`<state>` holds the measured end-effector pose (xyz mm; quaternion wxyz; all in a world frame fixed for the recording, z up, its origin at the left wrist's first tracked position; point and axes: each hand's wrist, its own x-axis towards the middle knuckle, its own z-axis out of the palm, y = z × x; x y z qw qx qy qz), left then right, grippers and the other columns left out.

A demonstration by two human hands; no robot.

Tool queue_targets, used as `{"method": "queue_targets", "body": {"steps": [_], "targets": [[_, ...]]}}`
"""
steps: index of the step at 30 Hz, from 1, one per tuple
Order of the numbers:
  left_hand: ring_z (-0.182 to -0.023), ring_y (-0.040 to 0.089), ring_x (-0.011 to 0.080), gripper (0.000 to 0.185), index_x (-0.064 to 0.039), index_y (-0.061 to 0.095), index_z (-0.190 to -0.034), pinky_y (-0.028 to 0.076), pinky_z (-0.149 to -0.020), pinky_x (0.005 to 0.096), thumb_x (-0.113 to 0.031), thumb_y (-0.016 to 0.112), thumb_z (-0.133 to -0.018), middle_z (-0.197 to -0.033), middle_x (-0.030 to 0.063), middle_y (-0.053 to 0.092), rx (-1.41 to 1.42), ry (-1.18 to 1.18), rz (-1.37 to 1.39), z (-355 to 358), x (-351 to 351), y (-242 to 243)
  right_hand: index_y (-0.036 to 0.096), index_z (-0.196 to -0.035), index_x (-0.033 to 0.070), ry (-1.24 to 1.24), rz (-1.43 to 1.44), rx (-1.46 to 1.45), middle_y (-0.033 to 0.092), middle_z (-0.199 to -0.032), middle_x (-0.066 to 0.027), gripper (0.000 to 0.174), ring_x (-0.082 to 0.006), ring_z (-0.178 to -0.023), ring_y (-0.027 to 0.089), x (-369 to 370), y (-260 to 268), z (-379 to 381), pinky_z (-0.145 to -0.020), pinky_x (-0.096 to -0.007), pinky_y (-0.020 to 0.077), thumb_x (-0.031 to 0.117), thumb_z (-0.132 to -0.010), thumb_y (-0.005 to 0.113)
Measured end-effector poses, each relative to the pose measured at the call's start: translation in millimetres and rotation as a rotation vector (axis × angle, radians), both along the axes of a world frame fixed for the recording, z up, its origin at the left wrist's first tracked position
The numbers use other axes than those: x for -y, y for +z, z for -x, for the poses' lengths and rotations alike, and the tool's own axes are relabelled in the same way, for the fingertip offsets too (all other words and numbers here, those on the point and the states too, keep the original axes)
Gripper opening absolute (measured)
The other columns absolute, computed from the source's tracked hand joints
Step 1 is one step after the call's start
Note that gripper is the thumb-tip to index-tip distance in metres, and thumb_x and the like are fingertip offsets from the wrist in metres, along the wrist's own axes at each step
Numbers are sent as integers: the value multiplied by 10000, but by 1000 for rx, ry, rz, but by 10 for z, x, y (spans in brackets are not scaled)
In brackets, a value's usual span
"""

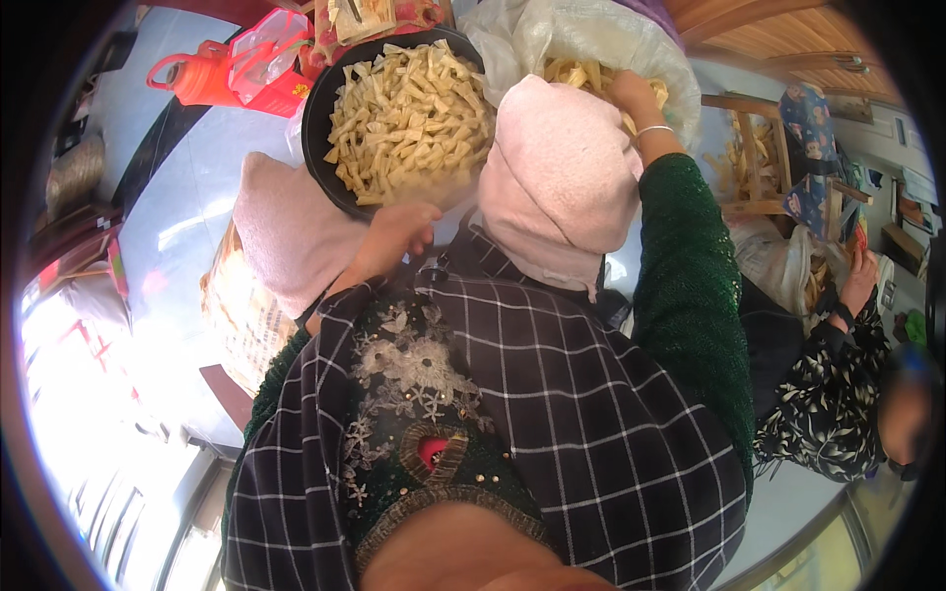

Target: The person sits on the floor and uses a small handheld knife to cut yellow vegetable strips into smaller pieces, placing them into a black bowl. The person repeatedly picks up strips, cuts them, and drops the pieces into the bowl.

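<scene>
A round black pan (314,140) stands before me, heaped with pale yellow, knotted or folded dry strips (414,118). By its near rim is my left hand (403,229), fingers loosely curled; I see nothing in it, but its palm side is hidden. My right hand (634,94), with a bracelet at the wrist, reaches into a translucent white plastic sack (684,81). Yellow strips (576,74) fill the sack's mouth around my fingertips, which are hidden among them. Pink cloths (562,170) cover both my knees, the right one between pan and sack.
Left of the pan are an orange jug (203,77) and a red plastic container (277,66). A wooden block (362,18) sits behind it. At right, a wooden stool frame (750,155) stands near another person's hand (861,281) and a second sack (783,258).
</scene>
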<state>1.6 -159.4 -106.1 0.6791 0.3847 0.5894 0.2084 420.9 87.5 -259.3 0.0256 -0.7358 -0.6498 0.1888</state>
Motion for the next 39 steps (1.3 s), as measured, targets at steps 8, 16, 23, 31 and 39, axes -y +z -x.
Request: {"method": "queue_targets", "body": {"steps": [8,16,23,31,39], "targets": [[-567,490,50,194,-55,670,-1003,391,-526,185,-208,567,-942,-706,-18,584,-27,-59,10,-59,-39,-14,697,-933,58,-120,-51,-571,594,-684,5,148,-104,-496,502,-166,1968,-265,-452,-287,430,189,-869,674],[-569,484,59,227,-38,670,-1009,392,-534,193,-233,571,-949,-702,-13,572,-41,-96,-87,-81,-165,3,700,-988,6,158,-926,-992,643,-830,26,157,-92,-698,562,-92,3476,434,-597,-246,464,103,-916,600],[-866,542,132,607,-4,539,-1278,425,-740,268,-519,493,-960,-1013,51,608,610,-150,-386,-216,-780,690,686,-939,-32,511,-700,-956,597,-735,32,152,-69,-638,535,561,3886,1422,-544,-208,420,106,-893,643],[-726,650,290,307,-71,647,-894,524,-721,450,-353,539,-951,-750,60,660,1191,820,-307,-403,-1524,1569,677,-971,30,831,-421,-502,556,-659,3,153,-97,-561,461,580,3334,1601,-516,-262,394,146,-872,666],[-827,648,161,344,-15,622,-1043,514,-784,334,-281,405,-1028,-886,76,677,86,11,-514,-296,-1467,1067,630,-1130,7,796,23,-850,660,-967,-72,411,-162,-882,635,384,2819,1843,-725,-296,526,331,-881,665]]}}
